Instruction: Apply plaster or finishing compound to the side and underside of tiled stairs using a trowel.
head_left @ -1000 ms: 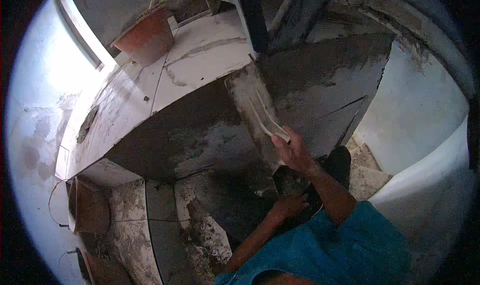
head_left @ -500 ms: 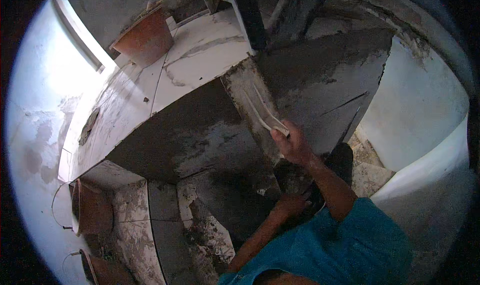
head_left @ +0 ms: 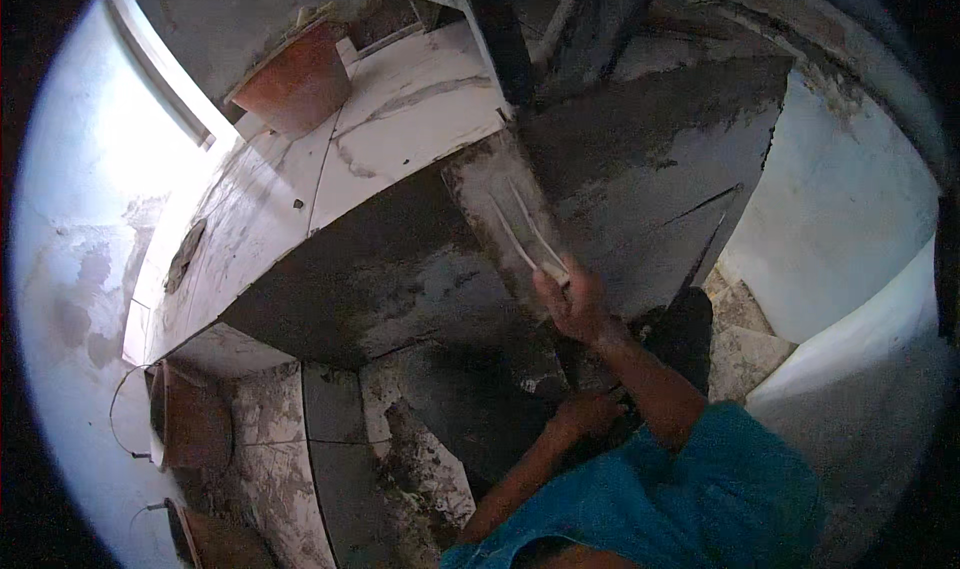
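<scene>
My right hand (head_left: 578,304) is closed around the pale handle of a long, flat plastering float (head_left: 490,204). The float's face lies against a wet grey mortar surface (head_left: 400,279), its far end close to the edge of the marbled tiles. Lower down, my left hand (head_left: 592,411) rests near my dark-clothed legs. Shadow hides its fingers, and whether it holds anything cannot be made out.
White marbled tiles (head_left: 400,99) form a ledge beyond the mortar, with an orange-brown tub (head_left: 300,79) on it. Two brownish buckets (head_left: 190,419) with wire handles stand at lower left. Dark upright posts (head_left: 500,39) rise at the back. A pale curved wall (head_left: 840,209) bounds the right.
My right hand and the float have slid a little toward me, and the handle's tilt has shifted slightly. My left hand stays in nearly the same place.
</scene>
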